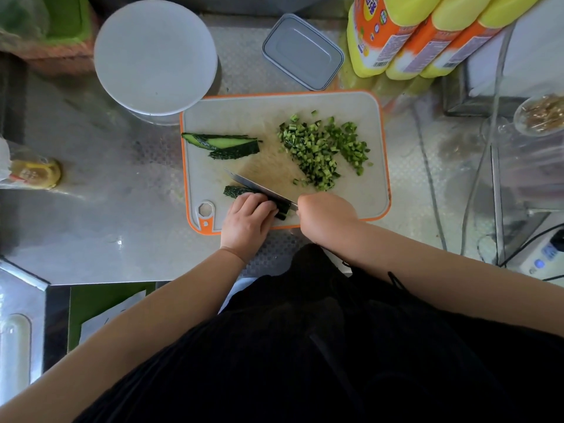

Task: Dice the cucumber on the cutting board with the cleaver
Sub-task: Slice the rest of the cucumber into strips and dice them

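A grey cutting board (238,117) with an orange rim lies on the steel counter. A pile of diced cucumber (323,151) covers its right half. Long cucumber slices (225,145) lie at its left. Near the front edge my left hand (247,221) presses down on a dark green cucumber piece (235,190), fingers curled over it. My right hand (326,215) grips the handle of the cleaver (256,184). The blade runs diagonally across the cucumber piece, right beside my left fingers. The handle is hidden inside my fist.
A white round bowl (155,56) stands behind the board's left corner. A grey rectangular container (302,50) sits behind the board. Yellow bottles (427,32) stand at the back right. A jar lid (36,175) lies at the left. Cables and a power strip (543,257) are at the right.
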